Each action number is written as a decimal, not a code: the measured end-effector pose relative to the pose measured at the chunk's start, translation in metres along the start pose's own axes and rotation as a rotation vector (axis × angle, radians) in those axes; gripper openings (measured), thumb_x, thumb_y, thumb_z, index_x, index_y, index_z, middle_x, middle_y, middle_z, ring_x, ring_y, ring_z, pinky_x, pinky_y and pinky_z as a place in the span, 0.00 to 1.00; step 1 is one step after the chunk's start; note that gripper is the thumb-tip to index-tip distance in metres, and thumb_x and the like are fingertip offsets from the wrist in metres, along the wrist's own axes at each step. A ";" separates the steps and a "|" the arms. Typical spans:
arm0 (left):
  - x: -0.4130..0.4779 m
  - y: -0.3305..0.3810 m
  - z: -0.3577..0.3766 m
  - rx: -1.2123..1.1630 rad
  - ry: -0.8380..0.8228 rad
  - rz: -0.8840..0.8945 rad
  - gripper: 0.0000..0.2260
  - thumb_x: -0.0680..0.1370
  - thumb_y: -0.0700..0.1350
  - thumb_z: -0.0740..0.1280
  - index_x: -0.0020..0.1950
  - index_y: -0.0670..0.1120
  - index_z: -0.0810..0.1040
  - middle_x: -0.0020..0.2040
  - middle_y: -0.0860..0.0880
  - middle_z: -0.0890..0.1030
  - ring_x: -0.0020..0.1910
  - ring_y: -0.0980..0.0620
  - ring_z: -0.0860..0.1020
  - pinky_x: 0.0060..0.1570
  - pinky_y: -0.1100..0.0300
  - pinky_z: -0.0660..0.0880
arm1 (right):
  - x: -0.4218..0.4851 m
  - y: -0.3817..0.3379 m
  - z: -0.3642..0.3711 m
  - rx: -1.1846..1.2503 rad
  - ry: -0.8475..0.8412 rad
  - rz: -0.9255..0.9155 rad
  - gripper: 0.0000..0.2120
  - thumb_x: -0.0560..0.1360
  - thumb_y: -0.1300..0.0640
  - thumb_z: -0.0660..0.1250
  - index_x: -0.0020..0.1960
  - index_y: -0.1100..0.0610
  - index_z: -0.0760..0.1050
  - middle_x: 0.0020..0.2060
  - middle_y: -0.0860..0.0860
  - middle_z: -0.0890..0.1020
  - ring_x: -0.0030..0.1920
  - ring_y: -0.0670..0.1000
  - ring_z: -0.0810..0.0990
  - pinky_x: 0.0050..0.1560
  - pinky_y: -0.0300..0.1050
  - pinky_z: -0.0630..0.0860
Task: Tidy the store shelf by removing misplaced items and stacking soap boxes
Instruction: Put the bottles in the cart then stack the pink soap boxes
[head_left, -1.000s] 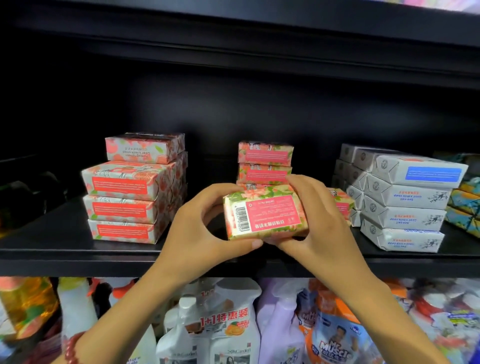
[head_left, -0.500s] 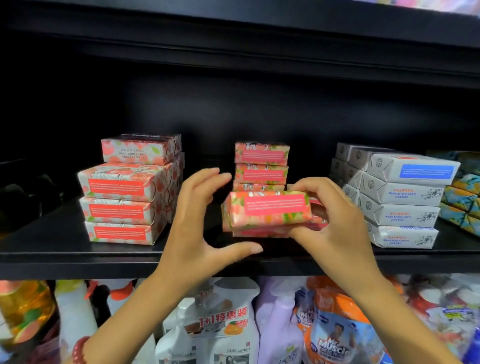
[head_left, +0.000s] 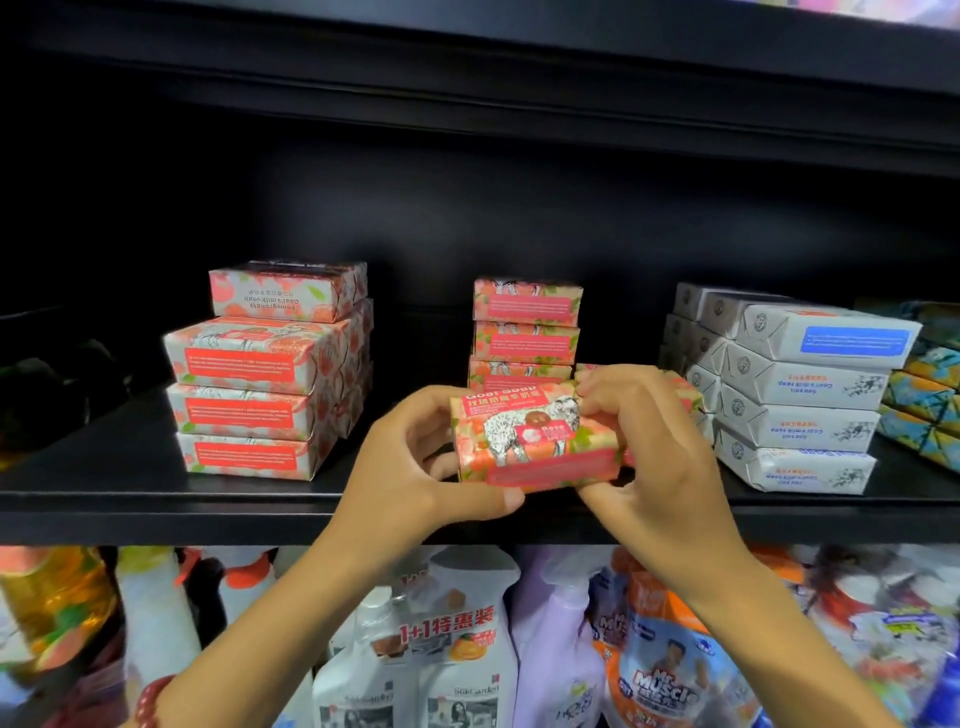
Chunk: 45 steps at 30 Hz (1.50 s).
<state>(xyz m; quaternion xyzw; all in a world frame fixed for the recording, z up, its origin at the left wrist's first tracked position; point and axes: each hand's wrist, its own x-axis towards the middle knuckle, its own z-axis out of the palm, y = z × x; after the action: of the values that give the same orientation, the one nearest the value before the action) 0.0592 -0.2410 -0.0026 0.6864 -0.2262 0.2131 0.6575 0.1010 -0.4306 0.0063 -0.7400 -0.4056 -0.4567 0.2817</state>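
1. Both hands hold one pink floral soap box (head_left: 535, 441) just above the front lip of the black shelf (head_left: 130, 501). Its printed face is tipped toward the camera (a goat drawing and the words "Goat Soap" read clearly).
2. The left hand (head_left: 415, 462) grips the box's left end, with the thumb stretched under the lower front edge and the fingers curled behind.
3. The right hand (head_left: 654, 462) grips the right end, with fingers bent over the top right corner and the thumb underneath.
4. Directly behind the held box stands the middle stack (head_left: 524, 332) of matching pink boxes. Three are visible and the lowest is partly hidden by the box and the hands.
5. Another pink box (head_left: 688, 400) peeks out behind the right hand; how it lies cannot be told.
6. Well apart to the left, the left stack (head_left: 260, 395) is four pink boxes high, and the top one is smaller and set slightly back.
7. To the right, white boxes (head_left: 800, 405) are piled four high in several rows, and blue-and-orange patterned boxes (head_left: 919, 395) sit just beside them at the frame's edge.
8. On the lower shelf stand white bottles (head_left: 457, 670), an orange-topped pouch (head_left: 665, 675) marked "Mr Muscle", and a yellow bottle (head_left: 57, 603) at far left.
9. A red bead bracelet (head_left: 150, 701) circles the left wrist.
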 end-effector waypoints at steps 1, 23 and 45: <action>0.000 0.000 -0.001 0.003 -0.015 0.010 0.28 0.56 0.35 0.79 0.54 0.41 0.77 0.49 0.50 0.84 0.49 0.54 0.82 0.44 0.67 0.76 | -0.001 0.002 0.000 0.006 -0.054 -0.003 0.20 0.65 0.66 0.70 0.54 0.57 0.68 0.55 0.51 0.74 0.56 0.49 0.73 0.52 0.39 0.71; -0.004 -0.026 -0.017 1.135 -0.025 0.001 0.30 0.66 0.69 0.50 0.56 0.56 0.79 0.51 0.60 0.80 0.53 0.60 0.76 0.46 0.67 0.69 | 0.029 0.046 -0.049 -0.375 -0.097 0.317 0.35 0.64 0.43 0.74 0.65 0.60 0.73 0.59 0.56 0.77 0.61 0.58 0.73 0.56 0.48 0.69; -0.005 -0.030 -0.016 1.172 0.014 0.064 0.21 0.71 0.64 0.56 0.46 0.53 0.83 0.43 0.59 0.82 0.44 0.57 0.79 0.37 0.67 0.70 | 0.035 0.064 -0.030 -0.487 -0.244 0.241 0.16 0.75 0.58 0.67 0.62 0.58 0.75 0.57 0.55 0.79 0.60 0.56 0.75 0.58 0.47 0.70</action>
<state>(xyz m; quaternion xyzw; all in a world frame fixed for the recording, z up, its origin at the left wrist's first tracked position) 0.0730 -0.2238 -0.0295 0.9268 -0.0869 0.3269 0.1632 0.1513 -0.4749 0.0472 -0.8781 -0.2240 -0.4116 0.0971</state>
